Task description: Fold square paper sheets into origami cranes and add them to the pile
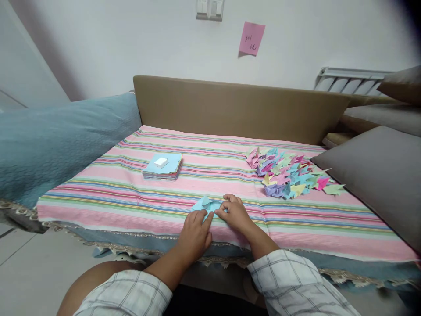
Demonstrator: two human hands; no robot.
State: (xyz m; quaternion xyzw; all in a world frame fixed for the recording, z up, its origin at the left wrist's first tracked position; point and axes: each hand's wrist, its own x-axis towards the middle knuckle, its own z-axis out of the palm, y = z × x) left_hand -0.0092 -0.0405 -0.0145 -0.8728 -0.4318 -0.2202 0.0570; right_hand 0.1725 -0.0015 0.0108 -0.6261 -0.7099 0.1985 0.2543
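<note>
A partly folded light blue paper (206, 203) lies on the striped cloth near its front edge. From the left, my left hand (194, 232) presses on the paper with its fingertips, the index finger pointing forward. My right hand (235, 215) has thumb and index finger closed on the paper's right side, the other fingers curled. Part of the paper is hidden under the fingers. To the left sits a stack of square coloured paper (168, 169), light blue on top, with a small white object (161, 162) on it.
Many folded paper pieces in mixed colours (286, 173) are heaped at the right. A grey cushion (378, 175) borders the striped cloth (108, 197) on the right, a blue-covered armrest (66, 136) on the left. A brown backrest (230, 109) stands behind.
</note>
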